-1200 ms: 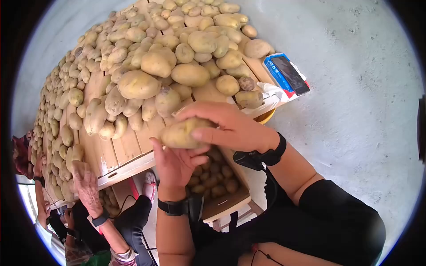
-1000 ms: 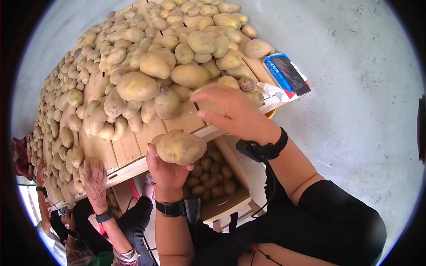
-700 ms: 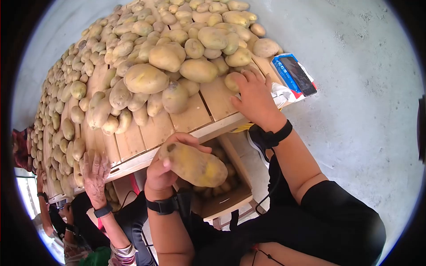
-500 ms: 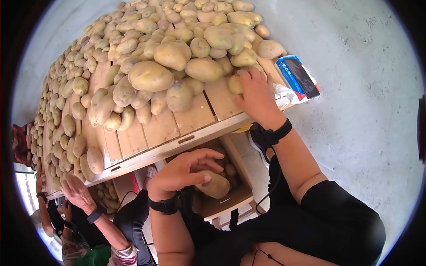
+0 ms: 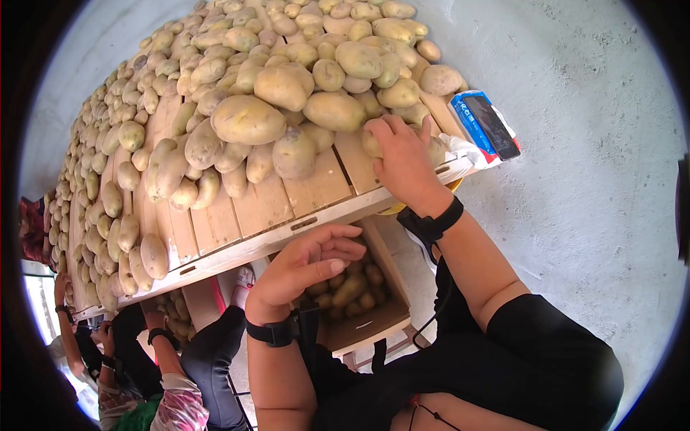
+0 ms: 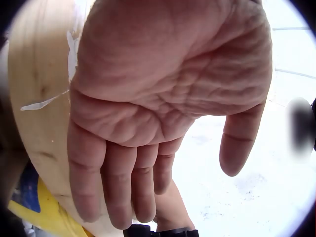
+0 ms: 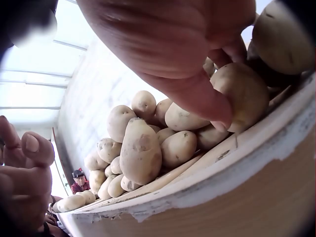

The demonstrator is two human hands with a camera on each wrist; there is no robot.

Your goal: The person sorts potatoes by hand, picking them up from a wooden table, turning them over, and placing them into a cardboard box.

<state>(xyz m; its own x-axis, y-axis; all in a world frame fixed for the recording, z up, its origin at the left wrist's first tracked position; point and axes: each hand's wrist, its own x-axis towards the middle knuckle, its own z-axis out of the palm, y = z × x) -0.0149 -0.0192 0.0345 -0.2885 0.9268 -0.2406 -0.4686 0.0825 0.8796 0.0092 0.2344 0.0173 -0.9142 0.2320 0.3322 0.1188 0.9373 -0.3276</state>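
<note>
My right hand (image 5: pixel 407 164) grips a potato (image 5: pixel 371 145) on the slatted table (image 5: pixel 316 188), near its right corner. In the right wrist view the thumb (image 7: pixel 215 106) lies against the side of that potato, and the far fingers are partly hidden. My left hand (image 5: pixel 305 271) is in the air over a box (image 5: pixel 363 329) of potatoes below the table edge. Nothing is in its palm, and the left wrist view has the fingers (image 6: pixel 118 182) nearly straight with the thumb apart. A large heap of potatoes (image 5: pixel 248 120) spreads over the tabletop behind both hands.
A phone (image 5: pixel 492 128) lies on a blue packet (image 5: pixel 467 118) at the table's right corner. At the left, another person's arm (image 5: pixel 167 352) reaches below the table edge. Beside that arm is a second potato-filled box (image 5: pixel 172 312). Something yellow (image 5: pixel 392 209) shows under the table.
My left hand let a large potato go into the box below. My right hand left that potato, moved to the table's right corner and took hold of another. The other person's arm drew back from the table.
</note>
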